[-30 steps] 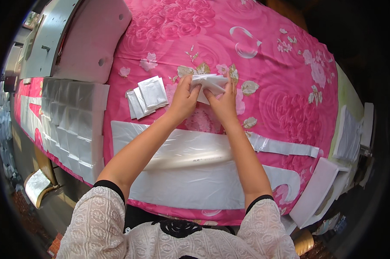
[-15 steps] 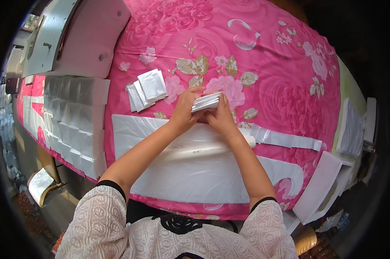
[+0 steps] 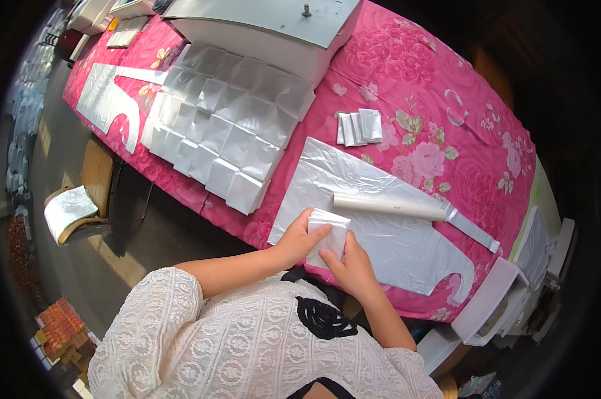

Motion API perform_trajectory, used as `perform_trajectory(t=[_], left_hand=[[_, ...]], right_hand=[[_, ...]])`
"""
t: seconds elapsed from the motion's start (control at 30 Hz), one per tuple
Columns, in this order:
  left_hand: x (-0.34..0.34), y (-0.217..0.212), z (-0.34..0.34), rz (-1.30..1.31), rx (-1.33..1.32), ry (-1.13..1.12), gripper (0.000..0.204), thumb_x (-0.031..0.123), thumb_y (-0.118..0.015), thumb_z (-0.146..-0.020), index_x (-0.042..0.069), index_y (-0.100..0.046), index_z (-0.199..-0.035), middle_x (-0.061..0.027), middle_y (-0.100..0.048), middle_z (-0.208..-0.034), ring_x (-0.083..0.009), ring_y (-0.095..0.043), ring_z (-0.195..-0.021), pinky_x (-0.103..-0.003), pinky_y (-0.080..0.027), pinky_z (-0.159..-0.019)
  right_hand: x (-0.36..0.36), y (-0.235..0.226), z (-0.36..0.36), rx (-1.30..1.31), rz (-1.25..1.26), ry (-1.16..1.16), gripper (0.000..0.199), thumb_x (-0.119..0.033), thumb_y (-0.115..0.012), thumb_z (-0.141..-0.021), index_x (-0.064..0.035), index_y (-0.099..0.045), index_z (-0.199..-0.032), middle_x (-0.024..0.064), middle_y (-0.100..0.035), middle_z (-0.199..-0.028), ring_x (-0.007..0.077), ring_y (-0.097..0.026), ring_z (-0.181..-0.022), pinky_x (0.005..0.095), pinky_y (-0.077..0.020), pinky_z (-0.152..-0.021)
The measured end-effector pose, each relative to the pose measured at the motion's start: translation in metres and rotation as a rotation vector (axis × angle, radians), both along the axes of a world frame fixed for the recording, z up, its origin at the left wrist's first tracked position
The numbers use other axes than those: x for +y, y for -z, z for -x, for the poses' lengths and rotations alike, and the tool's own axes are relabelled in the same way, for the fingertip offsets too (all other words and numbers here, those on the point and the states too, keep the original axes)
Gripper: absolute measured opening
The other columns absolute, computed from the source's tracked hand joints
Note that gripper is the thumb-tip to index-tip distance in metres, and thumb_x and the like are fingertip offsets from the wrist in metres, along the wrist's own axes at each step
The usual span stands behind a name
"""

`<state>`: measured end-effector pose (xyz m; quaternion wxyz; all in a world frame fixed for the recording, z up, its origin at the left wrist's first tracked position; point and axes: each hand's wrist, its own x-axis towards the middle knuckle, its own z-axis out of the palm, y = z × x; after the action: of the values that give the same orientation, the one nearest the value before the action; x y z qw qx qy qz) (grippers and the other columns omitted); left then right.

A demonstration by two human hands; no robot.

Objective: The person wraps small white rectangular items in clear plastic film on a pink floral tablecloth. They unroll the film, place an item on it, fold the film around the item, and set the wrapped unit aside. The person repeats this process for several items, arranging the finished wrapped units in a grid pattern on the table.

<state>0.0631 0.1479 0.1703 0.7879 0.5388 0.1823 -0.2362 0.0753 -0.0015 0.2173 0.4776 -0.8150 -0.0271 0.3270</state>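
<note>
Close to my body, a stack of folded clear-white plastic packets [image 3: 333, 229] is gripped between both hands. My left hand [image 3: 300, 241] is closed round its left side, thumb across the top packet. My right hand [image 3: 355, 267] holds the lower right corner, its thumb pressed on the face. Just beyond lies a translucent plastic apron [image 3: 387, 253], spread flat with a curved cut-out at its right end. A white tube [image 3: 388, 206] rests across it. Further back, several similar folded packets [image 3: 359, 128] overlap in a small row on the pink floral cloth [image 3: 413, 60].
Overlapping rows of folded plastic packets [image 3: 227, 113] cover the table's left part, beside a white box-like machine [image 3: 260, 23]. Another apron [image 3: 101, 100] lies farther left. A chair [image 3: 98, 176] stands on the floor at left; a white plastic container [image 3: 486, 299] is at the right edge.
My view has swung left. Both hands have drawn the packet stack from above the tube to near my body and tilted its broad face up. The packets on the cloth sit in a more spread row.
</note>
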Motion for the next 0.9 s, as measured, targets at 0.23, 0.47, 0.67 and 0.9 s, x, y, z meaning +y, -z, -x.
perform_trajectory(t=[0.23,0.47,0.67,0.9], left_hand=[[0.113,-0.039,0.052,0.529,0.388,0.137,0.042,0.027,-0.056,-0.083,0.004,-0.042,-0.114,-0.0065,-0.053,-0.101,-0.0149,-0.054,-0.092,-0.031,-0.046,-0.078],[0.162,-0.059,0.065,0.581,0.480,0.116,0.039,0.015,-0.054,-0.079,0.004,-0.044,-0.115,-0.0069,-0.053,-0.104,-0.0180,-0.054,-0.096,-0.032,-0.044,-0.083],[0.191,-0.056,0.038,0.131,0.299,0.000,0.042,0.009,-0.055,-0.079,0.002,-0.038,-0.117,-0.0071,-0.050,-0.106,-0.0146,-0.051,-0.095,-0.030,-0.042,-0.083],[0.270,-0.033,-0.010,-0.246,0.194,-0.306,0.041,0.008,-0.054,-0.081,0.000,-0.036,-0.116,-0.0093,-0.049,-0.106,-0.0150,-0.049,-0.097,-0.029,-0.042,-0.082]], right_hand=[[0.108,-0.029,0.011,-0.234,-0.378,-0.079,0.051,-0.025,-0.064,-0.074,-0.0018,-0.047,-0.116,0.0139,-0.053,-0.110,0.0251,-0.051,-0.102,0.0331,-0.0393,-0.086],[0.153,-0.030,0.014,0.066,-0.515,-0.143,0.041,-0.018,-0.063,-0.074,-0.0032,-0.052,-0.111,0.0116,-0.055,-0.108,0.0209,-0.054,-0.097,0.0300,-0.0403,-0.084],[0.180,-0.005,-0.014,0.204,-0.264,0.027,0.055,-0.023,-0.062,-0.077,0.0028,-0.039,-0.120,0.0147,-0.054,-0.106,0.0181,-0.056,-0.088,0.0281,-0.0446,-0.074],[0.270,0.031,-0.041,0.213,-0.402,-0.007,0.030,-0.018,-0.056,-0.081,0.0033,-0.052,-0.101,0.0107,-0.062,-0.080,0.0157,-0.057,-0.065,0.0273,-0.0451,-0.062]])
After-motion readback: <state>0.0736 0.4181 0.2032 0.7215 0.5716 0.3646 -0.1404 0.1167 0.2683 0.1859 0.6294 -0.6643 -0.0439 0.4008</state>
